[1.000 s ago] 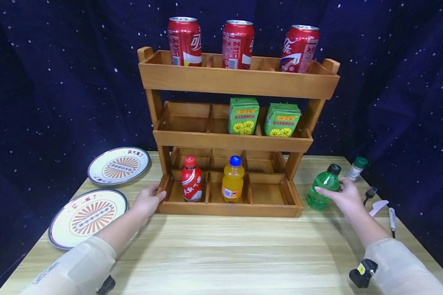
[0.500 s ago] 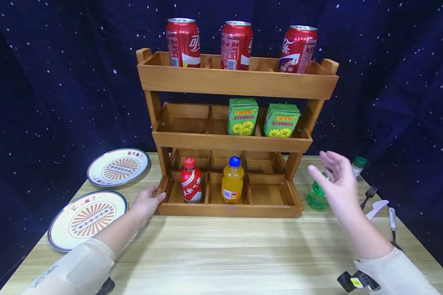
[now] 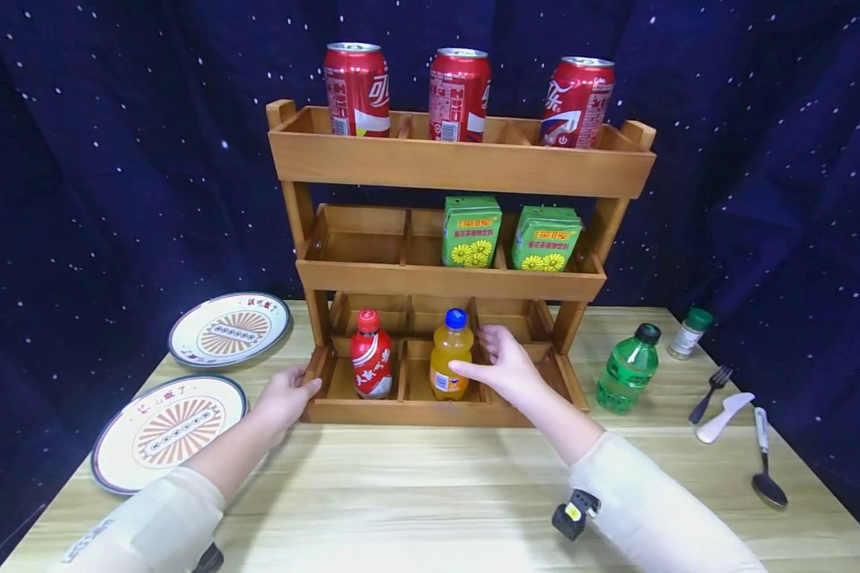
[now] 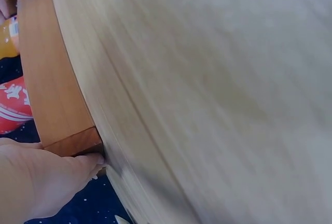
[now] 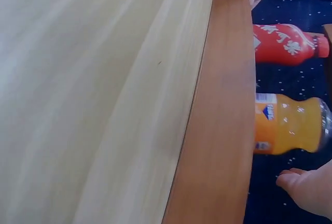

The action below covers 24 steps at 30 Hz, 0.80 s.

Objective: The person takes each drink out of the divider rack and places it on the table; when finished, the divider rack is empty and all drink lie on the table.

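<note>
A three-tier wooden rack (image 3: pixel 430 278) stands on the table. Its lower left corner is gripped by my left hand (image 3: pixel 283 400), thumb and fingers on either side of the wood (image 4: pixel 72 141). In the bottom tier are a red cola bottle (image 3: pixel 371 358) and an orange soda bottle (image 3: pixel 452 358) with a blue cap, both upright. My right hand (image 3: pixel 509 368) is beside the orange bottle, fingers spread and thumb in front of it in the head view. The right wrist view has a gap between the thumb (image 5: pixel 295 180) and that bottle. A green soda bottle (image 3: pixel 627 370) stands right of the rack.
Three red cola cans (image 3: pixel 459 95) fill the top tier; two green drink cartons (image 3: pixel 473 232) sit in the middle one. Two plates (image 3: pixel 168 438) lie at left. At right are a green-capped shaker (image 3: pixel 689 334), fork (image 3: pixel 709 394), white knife (image 3: pixel 724 418) and spoon (image 3: pixel 765 469).
My right hand has let go of the green soda bottle and moved left to the orange bottle. The green bottle stays on the table. My left hand keeps its grip on the rack.
</note>
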Motion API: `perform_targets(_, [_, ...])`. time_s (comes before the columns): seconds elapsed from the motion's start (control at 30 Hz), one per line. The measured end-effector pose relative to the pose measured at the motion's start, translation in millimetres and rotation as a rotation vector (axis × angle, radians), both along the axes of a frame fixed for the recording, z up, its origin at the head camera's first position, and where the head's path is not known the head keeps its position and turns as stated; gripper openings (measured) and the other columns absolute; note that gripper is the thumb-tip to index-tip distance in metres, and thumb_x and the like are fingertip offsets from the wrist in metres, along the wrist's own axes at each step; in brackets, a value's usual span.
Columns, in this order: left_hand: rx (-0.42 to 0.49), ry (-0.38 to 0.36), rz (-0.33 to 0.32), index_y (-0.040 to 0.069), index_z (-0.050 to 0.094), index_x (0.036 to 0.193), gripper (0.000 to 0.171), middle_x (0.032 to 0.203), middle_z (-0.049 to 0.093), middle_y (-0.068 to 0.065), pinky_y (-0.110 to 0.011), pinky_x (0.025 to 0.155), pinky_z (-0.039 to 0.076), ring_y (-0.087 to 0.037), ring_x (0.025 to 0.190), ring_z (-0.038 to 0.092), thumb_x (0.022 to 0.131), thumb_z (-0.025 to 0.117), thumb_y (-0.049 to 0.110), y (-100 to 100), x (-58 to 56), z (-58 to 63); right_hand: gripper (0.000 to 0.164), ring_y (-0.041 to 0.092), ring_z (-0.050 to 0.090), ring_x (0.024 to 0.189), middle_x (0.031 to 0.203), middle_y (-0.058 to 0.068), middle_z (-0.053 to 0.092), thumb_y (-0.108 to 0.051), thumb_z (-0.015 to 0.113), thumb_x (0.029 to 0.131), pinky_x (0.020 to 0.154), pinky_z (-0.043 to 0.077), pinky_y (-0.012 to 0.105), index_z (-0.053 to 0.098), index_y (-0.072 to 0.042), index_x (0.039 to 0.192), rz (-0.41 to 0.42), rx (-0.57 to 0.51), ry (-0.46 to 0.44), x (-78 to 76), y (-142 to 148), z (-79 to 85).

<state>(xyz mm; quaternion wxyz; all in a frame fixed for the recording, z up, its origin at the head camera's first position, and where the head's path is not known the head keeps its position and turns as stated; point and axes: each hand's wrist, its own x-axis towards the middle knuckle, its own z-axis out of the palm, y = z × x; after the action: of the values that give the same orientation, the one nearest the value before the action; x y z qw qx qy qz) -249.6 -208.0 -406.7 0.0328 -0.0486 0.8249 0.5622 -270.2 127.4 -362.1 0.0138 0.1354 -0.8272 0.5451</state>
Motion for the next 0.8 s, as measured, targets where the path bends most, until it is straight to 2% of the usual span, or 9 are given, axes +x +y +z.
perform_targets(0.17, [0.012, -0.005, -0.001, -0.015, 0.017, 0.134, 0.056, 0.133, 0.031, -0.032, -0.045, 0.100, 0.031, -0.040, 0.120, 0.034, 0.093, 0.045, 0.011, -1.1, -0.7, -1.1, 0.097, 0.029, 0.041, 0.118, 0.130, 0.014, 0.042, -0.041, 0.081, 0.060, 0.098, 0.036, 0.041, 0.030, 0.000, 0.132, -0.025, -0.014, -0.014, -14.2, -17.7, -7.8])
perform_targets(0.33, [0.023, -0.014, 0.008, -0.013, 0.020, 0.134, 0.054, 0.130, 0.036, -0.030, -0.044, 0.098, 0.035, -0.038, 0.116, 0.040, 0.093, 0.046, 0.012, 0.0, -0.6, -2.1, 0.082, 0.025, 0.050, 0.108, 0.115, 0.008, 0.053, -0.033, 0.083, 0.059, 0.093, 0.041, 0.040, 0.042, -0.004, 0.124, -0.080, 0.009, 0.023, -21.2, -26.8, -12.4])
perform_targets(0.53, [0.033, -0.021, 0.008, -0.012, 0.022, 0.134, 0.053, 0.130, 0.037, -0.029, -0.044, 0.097, 0.035, -0.037, 0.116, 0.041, 0.093, 0.046, 0.012, 0.4, -0.3, -2.1, 0.065, 0.024, 0.056, 0.096, 0.102, 0.008, 0.060, -0.019, 0.083, 0.061, 0.087, 0.045, 0.039, 0.050, -0.002, 0.115, -0.117, 0.011, 0.052, -23.2, -30.8, -11.4])
perform_targets(0.7, [0.032, -0.014, -0.001, -0.013, 0.021, 0.134, 0.053, 0.130, 0.037, -0.029, -0.044, 0.098, 0.035, -0.037, 0.116, 0.041, 0.094, 0.045, 0.012, -0.4, -0.9, -2.0, 0.061, 0.021, 0.057, 0.095, 0.102, 0.005, 0.060, -0.021, 0.082, 0.062, 0.086, 0.046, 0.037, 0.052, -0.004, 0.112, -0.112, -0.011, 0.066, -20.8, -28.5, -10.4])
perform_targets(0.8, [0.025, -0.012, -0.002, -0.012, 0.021, 0.135, 0.054, 0.131, 0.036, -0.029, -0.044, 0.098, 0.034, -0.037, 0.117, 0.039, 0.094, 0.045, 0.012, -0.6, -0.9, -1.4, 0.060, 0.020, 0.057, 0.095, 0.102, 0.005, 0.059, -0.022, 0.082, 0.062, 0.086, 0.046, 0.036, 0.052, -0.005, 0.111, -0.103, -0.037, 0.077, -15.7, -24.3, -4.6])
